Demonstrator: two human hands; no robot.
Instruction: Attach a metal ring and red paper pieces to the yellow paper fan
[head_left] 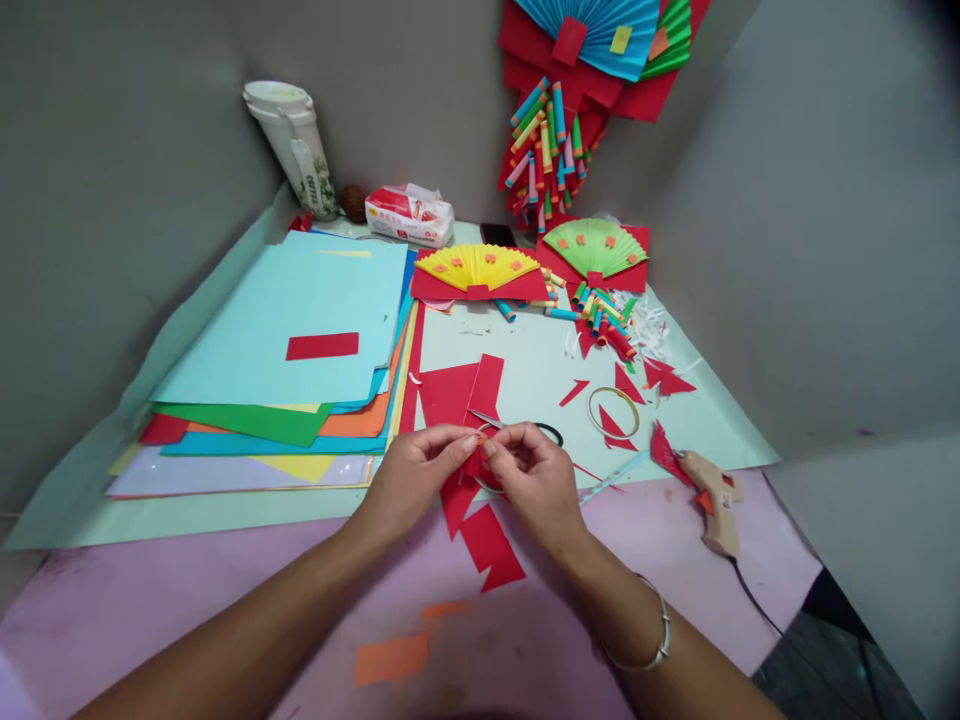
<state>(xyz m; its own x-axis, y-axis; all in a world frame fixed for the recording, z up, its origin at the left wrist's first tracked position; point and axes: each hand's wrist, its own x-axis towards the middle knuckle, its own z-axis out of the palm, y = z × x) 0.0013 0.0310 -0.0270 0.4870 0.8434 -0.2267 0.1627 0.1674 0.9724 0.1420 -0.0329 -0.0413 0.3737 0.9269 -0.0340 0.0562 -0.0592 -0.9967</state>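
Observation:
My left hand point(420, 470) and my right hand point(536, 475) meet at the middle, both closed in a pinch. Between their fingertips is a tiny orange paper piece point(481, 438), mostly covered by the fingers. Beneath them lie scissors, with the blade point(486, 418) and a black handle loop point(553, 432) showing around my right hand. Red paper pieces point(450, 393) are spread under and behind the hands. Nearer to me are a notched red scrap point(493, 545) and an orange paper strip point(391, 660).
Stacked coloured paper point(277, 300) fills the left. Behind stand a yellow fan point(480, 268), a green fan point(596, 248), a tissue pack point(410, 214) and a tilted cup point(296, 150). At right lie a tape ring point(613, 413) and a corded glue gun point(716, 500).

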